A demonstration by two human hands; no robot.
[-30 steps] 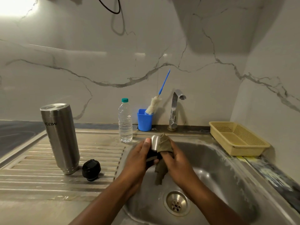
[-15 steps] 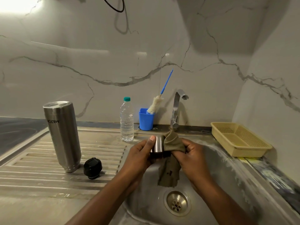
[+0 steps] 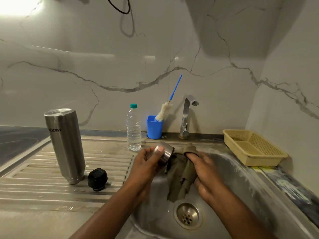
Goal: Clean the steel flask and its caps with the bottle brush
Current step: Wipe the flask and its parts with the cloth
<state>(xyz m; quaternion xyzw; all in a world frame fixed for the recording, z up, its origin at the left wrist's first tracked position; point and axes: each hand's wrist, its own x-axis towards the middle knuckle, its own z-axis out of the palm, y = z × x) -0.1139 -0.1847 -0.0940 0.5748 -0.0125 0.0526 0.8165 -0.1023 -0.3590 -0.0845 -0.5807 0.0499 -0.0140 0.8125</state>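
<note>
You have a plastic water bottle [image 3: 133,130] upright just left of a blue cup [image 3: 154,129] at the wall; the tap [image 3: 187,116] stands right of them; a yellow basket [image 3: 264,161] sits beside the sink [image 3: 241,187].

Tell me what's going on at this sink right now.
A person is working over the sink. The left hand holds a steel cap, and the right hand grips a cloth right beside it. The flask stands on the drainboard with a black cap next to it. The brush sits in a blue cup by the tap, untouched.
</note>
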